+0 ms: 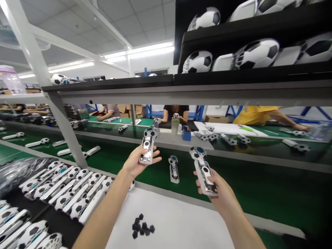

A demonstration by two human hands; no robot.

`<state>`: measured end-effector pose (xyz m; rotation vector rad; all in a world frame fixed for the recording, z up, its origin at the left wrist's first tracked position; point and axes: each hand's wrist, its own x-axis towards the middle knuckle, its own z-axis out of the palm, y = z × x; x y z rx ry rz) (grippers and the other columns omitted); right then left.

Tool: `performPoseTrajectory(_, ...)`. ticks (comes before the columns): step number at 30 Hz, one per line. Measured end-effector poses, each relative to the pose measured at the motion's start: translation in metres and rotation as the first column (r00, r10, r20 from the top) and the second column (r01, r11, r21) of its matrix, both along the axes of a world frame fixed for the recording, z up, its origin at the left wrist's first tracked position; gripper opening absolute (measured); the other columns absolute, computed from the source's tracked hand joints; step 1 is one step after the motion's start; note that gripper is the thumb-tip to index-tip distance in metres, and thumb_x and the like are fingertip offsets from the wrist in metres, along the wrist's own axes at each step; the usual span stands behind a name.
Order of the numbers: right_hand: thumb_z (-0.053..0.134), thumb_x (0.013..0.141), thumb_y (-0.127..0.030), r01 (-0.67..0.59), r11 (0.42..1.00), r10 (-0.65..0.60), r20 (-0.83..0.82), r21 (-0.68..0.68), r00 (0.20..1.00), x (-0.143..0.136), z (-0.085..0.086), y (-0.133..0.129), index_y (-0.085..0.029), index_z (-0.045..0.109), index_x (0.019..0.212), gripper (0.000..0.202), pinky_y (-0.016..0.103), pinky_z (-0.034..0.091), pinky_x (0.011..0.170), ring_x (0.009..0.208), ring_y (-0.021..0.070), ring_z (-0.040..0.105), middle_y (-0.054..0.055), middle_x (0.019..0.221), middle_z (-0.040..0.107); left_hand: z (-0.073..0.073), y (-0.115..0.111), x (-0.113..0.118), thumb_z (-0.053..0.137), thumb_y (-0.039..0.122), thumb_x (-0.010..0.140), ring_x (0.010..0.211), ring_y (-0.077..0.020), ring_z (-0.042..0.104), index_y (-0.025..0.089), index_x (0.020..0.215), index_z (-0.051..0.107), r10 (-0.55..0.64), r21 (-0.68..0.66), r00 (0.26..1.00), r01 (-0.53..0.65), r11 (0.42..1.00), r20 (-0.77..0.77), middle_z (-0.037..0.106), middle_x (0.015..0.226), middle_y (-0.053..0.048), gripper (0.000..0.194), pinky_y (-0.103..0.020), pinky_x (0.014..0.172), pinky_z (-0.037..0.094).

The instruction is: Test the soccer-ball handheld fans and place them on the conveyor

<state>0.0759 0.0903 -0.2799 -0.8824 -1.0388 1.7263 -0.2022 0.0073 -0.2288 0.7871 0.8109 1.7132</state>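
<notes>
My left hand (134,162) is closed around a white soccer-ball handheld fan (147,147), thumb on its handle and fingertips showing past the far side. To the right, my right hand (220,185) grips a second soccer-ball handheld fan (201,166), its patterned head pointing up and away from me. Both are held over the green conveyor belt (153,174), with their inner handle parts facing me. Between my hands, another handheld fan (174,170) lies on the belt. Small black pentagon pieces (142,226) are scattered on the white sheet (181,224) below.
Rows of ball-headed fans (75,186) fill a black tray at left, beside a plastic bag (20,173). A shelf (186,88) with more balls crosses overhead, and a white post (62,124) stands left. Opposite, co-workers (178,112) sit near a blue container (186,134).
</notes>
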Motion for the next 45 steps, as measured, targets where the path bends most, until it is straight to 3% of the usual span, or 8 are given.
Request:
performPoseTrajectory(4, 0.064, 0.072, -0.019, -0.082, 0.996, 0.08, -0.102, -0.018, 0.992, 0.001, 0.032, -0.034, -0.02, 0.048, 0.13, 0.061, 0.042, 0.061, 0.076, 0.085, 0.0269, 0.072, 0.009, 0.108, 0.072, -0.007, -0.034, 0.043, 0.065, 0.014, 0.081, 0.082, -0.0143, 0.064, 0.023, 0.124, 0.053, -0.11, 0.117, 0.99, 0.099, 0.988, 0.085, 0.063, 0.106, -0.003, 0.046, -0.045, 0.084, 0.061)
performPoseTrajectory(7, 0.064, 0.072, -0.02, -0.197, 0.98, 0.19, -0.18, -0.022, 0.965, 0.0, 0.042, -0.056, -0.021, 0.044, 0.131, 0.062, 0.046, 0.06, 0.08, 0.097, 0.0314, 0.071, 0.01, 0.11, 0.069, -0.014, -0.05, 0.061, 0.066, 0.013, 0.079, 0.074, -0.0109, 0.059, 0.028, 0.123, 0.05, -0.225, 0.233, 0.97, 0.2, 0.952, 0.088, 0.058, 0.103, -0.001, 0.049, -0.039, 0.072, 0.062)
performPoseTrajectory(11, 0.066, 0.072, -0.021, -0.262, 0.963, 0.268, -0.126, 0.064, 0.955, -0.006, 0.037, -0.074, -0.026, 0.038, 0.132, 0.067, 0.043, 0.058, 0.068, 0.089, 0.0305, 0.07, 0.01, 0.113, 0.066, -0.015, -0.062, 0.074, 0.07, 0.015, 0.079, 0.074, -0.0149, 0.062, 0.029, 0.12, 0.049, -0.222, 0.221, 0.973, 0.23, 0.948, -0.06, 0.057, 0.103, -0.002, 0.048, -0.044, 0.069, 0.061)
performPoseTrajectory(14, 0.063, 0.076, -0.021, -0.25, 0.953, 0.257, -0.02, 0.173, 0.966, -0.013, 0.029, -0.083, -0.028, 0.032, 0.138, 0.07, 0.036, 0.052, 0.063, 0.073, 0.0226, 0.066, 0.005, 0.098, 0.067, -0.015, -0.064, 0.08, 0.072, 0.021, 0.08, 0.067, -0.0169, 0.066, 0.023, 0.112, 0.052, -0.224, 0.143, 0.964, 0.244, 0.959, -0.146, 0.063, 0.091, -0.004, 0.038, -0.035, 0.062, 0.056)
performPoseTrajectory(16, 0.061, 0.081, -0.023, -0.201, 0.955, 0.204, 0.011, 0.219, 0.979, -0.017, 0.026, -0.087, -0.029, 0.03, 0.143, 0.07, 0.036, 0.053, 0.068, 0.079, 0.0225, 0.064, 0.004, 0.096, 0.066, -0.017, -0.064, 0.084, 0.072, 0.024, 0.081, 0.061, -0.0166, 0.066, 0.02, 0.107, 0.052, -0.236, 0.103, 0.954, 0.257, 0.961, -0.182, 0.065, 0.08, -0.003, 0.033, -0.028, 0.059, 0.05)
performPoseTrajectory(26, 0.056, 0.084, -0.021, -0.142, 0.949, 0.135, 0.045, 0.282, 0.99, -0.015, 0.025, -0.086, -0.03, 0.035, 0.145, 0.065, 0.035, 0.052, 0.069, 0.081, 0.0218, 0.061, 0.004, 0.1, 0.064, -0.029, -0.059, 0.091, 0.071, 0.023, 0.078, 0.057, -0.0148, 0.062, 0.021, 0.109, 0.052, -0.343, 0.05, 0.937, 0.346, 0.937, -0.068, 0.065, 0.078, -0.002, 0.037, -0.025, 0.053, 0.046)
performPoseTrajectory(37, 0.071, 0.08, -0.03, -0.268, 0.943, 0.266, 0.037, 0.195, 0.963, -0.008, 0.026, -0.078, -0.033, 0.028, 0.149, 0.082, 0.033, 0.049, 0.061, 0.074, 0.0205, 0.061, 0.005, 0.101, 0.063, -0.029, -0.056, 0.089, 0.072, 0.015, 0.069, 0.063, -0.0147, 0.062, 0.021, 0.114, 0.057, -0.311, 0.024, 0.95, 0.31, 0.95, 0.012, 0.064, 0.079, -0.002, 0.048, -0.027, 0.061, 0.045)
performPoseTrajectory(45, 0.063, 0.087, -0.03, -0.212, 0.955, 0.209, 0.038, 0.209, 0.977, -0.011, 0.026, -0.078, -0.03, 0.028, 0.149, 0.071, 0.035, 0.052, 0.064, 0.072, 0.0194, 0.06, 0.004, 0.097, 0.063, -0.03, -0.056, 0.091, 0.07, 0.026, 0.083, 0.062, -0.0151, 0.064, 0.021, 0.114, 0.059, -0.328, 0.036, 0.945, 0.328, 0.944, -0.004, 0.065, 0.079, -0.003, 0.033, -0.025, 0.058, 0.046)
